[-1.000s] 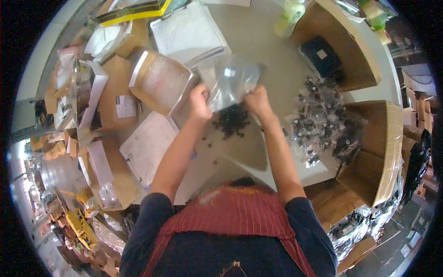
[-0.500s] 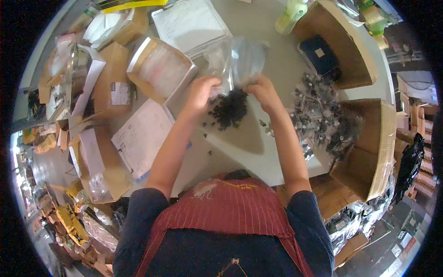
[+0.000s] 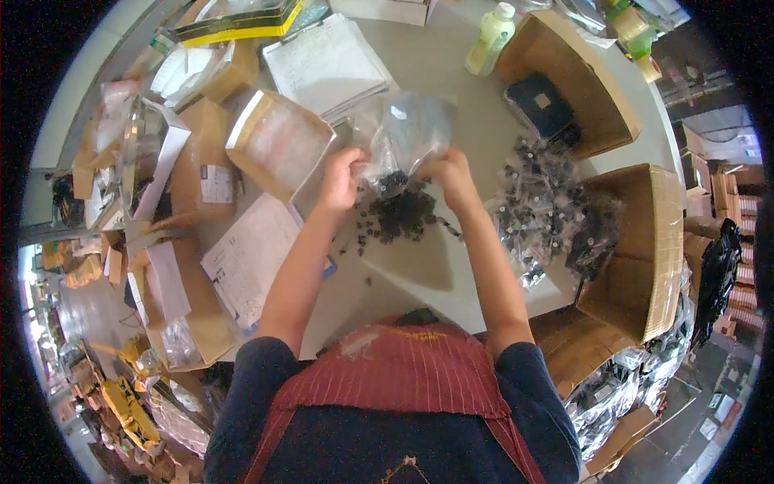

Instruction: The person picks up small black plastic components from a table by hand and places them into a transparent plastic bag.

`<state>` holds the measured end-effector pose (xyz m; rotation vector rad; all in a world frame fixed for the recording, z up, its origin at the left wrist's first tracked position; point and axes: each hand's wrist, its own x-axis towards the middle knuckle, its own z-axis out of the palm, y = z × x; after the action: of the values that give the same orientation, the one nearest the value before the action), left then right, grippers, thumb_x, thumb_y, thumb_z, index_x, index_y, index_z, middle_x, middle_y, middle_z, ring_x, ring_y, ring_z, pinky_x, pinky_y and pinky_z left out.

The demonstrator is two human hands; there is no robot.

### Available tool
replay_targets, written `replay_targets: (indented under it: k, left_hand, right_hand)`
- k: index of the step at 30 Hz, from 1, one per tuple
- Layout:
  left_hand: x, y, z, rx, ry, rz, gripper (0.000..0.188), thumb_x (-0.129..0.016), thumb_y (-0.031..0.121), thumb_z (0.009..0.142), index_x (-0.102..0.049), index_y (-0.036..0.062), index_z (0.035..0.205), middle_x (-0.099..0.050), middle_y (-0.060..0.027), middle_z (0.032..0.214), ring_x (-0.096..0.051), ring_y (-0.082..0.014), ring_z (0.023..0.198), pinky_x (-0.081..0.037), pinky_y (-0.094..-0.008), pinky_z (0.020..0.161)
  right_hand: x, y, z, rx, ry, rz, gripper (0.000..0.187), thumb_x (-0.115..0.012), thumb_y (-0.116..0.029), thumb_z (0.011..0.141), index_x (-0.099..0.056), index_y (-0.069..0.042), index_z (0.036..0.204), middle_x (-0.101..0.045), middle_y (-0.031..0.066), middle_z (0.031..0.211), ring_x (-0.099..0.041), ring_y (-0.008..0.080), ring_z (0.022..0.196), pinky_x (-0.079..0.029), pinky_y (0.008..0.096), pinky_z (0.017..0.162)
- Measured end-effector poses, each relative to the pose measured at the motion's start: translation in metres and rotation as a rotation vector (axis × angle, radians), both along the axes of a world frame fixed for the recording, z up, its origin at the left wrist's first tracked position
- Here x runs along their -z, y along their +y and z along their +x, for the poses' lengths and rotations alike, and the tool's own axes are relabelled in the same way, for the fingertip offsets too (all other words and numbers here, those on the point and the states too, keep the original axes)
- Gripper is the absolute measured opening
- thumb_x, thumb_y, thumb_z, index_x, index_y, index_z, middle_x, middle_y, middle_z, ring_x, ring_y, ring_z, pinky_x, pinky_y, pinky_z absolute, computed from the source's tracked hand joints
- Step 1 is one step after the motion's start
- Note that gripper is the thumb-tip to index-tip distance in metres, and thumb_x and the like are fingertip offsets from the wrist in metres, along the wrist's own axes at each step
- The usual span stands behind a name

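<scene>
A clear plastic bag (image 3: 415, 121) is stretched between my two hands above the grey table, its mouth turned toward me. The left edge of the bag is pinched in my left hand (image 3: 343, 179), while my right hand (image 3: 450, 177) grips the opposite edge. Some small black parts (image 3: 397, 216) lie in a loose heap on the table just below the bag's mouth, with a few strays nearer me. More black bits show inside the mouth of the bag. What exactly the parts are is too small to tell.
On the right lies a pile of small clear bags of parts (image 3: 548, 202), beside open cardboard boxes (image 3: 645, 242). A clipboard with papers (image 3: 246, 258), a box lined with plastic (image 3: 282, 145) and a paper stack (image 3: 326, 68) sit left. A pale green bottle (image 3: 490, 40) stands at the back.
The heap of black parts has spread wider, with more bits to its left and right. Both hands have come slightly nearer me with the bag, and black bits now show at its mouth.
</scene>
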<state>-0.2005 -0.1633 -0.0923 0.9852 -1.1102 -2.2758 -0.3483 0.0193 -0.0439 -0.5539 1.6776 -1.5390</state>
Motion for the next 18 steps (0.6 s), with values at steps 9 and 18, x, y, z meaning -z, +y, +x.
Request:
replay_targets:
  k: [9,18]
  left_hand:
    - [-0.012,0.011,0.036,0.327,-0.203,-0.561,0.031,-0.065,0.026,0.091,-0.071,-0.0018,0.104,-0.071,-0.0039,0.091,-0.063,-0.0123,0.084,-0.048,-0.0297,0.077]
    - [-0.011,0.052,0.063,0.082,-0.225,-0.332,0.031,-0.053,0.023,0.101,-0.064,0.0014,0.119,-0.066,-0.0113,0.119,-0.065,-0.0203,0.107,-0.049,-0.0344,0.092]
  right_hand:
    - [0.024,0.031,0.006,-0.238,0.423,0.092,0.054,-0.073,-0.022,0.087,-0.054,-0.002,0.133,-0.066,0.0171,0.119,-0.062,0.0306,0.11,-0.047,0.0411,0.096]
    - [0.048,0.055,0.091,0.047,0.487,0.208,0.077,-0.062,-0.002,0.075,-0.033,0.0,0.147,-0.058,0.0248,0.133,-0.056,0.042,0.124,-0.044,0.0447,0.106]
